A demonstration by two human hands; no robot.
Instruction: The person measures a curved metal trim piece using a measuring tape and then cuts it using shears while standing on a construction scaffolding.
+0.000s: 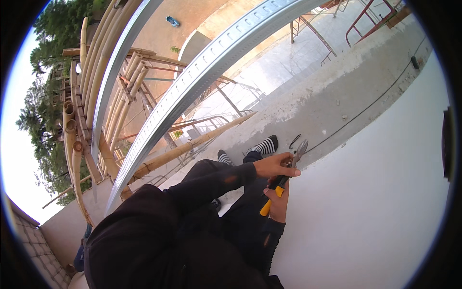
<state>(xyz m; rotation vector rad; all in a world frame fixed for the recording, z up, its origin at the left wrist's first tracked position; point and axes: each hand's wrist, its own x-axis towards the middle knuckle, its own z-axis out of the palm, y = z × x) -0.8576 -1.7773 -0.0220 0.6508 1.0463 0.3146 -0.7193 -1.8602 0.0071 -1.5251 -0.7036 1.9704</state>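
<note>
Tin snips with metal jaws and black-and-yellow handles are in my two hands, jaws pointing away from me. My left hand is closed near the base of the jaws, thumb stretched across the tool. Below it, my right hand wraps round the handles, and one yellow grip sticks out under the fingers. Whether a small piece sits between my fingers is hidden. Just beyond the jaws, a short dark curved strip lies on the concrete ledge.
A thin dark cable runs along the ledge beside a white wall. Long galvanised metal channels arch past on my left, near bamboo scaffolding. Beyond the ledge is a drop to the ground, with red metal frames.
</note>
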